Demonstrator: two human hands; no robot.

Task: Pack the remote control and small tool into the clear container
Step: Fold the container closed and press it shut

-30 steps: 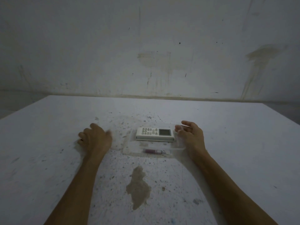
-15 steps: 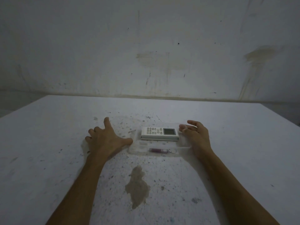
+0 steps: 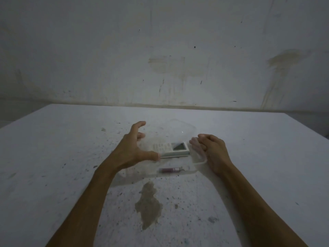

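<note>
A clear container [image 3: 193, 169] lies on the table in front of me. Inside it, a white remote control [image 3: 175, 149] rests along the far side. A small maroon tool [image 3: 170, 169] with a key ring lies along the near side. My left hand [image 3: 131, 148] grips the left edge of a clear lid [image 3: 178, 129], thumb below and fingers above. The lid hangs tilted over the container and partly blurs the remote's buttons. My right hand [image 3: 214, 150] clasps the container's right end, its fingertips showing through the plastic.
The white table [image 3: 53, 157] is speckled with dark spots and has a brown stain [image 3: 148, 205] just in front of the container. A stained wall [image 3: 160, 50] stands behind the table's far edge.
My left hand, flat on the table to the left before, has lifted the clear lid and swung it over the container. My right hand has stayed at the container's right end.
</note>
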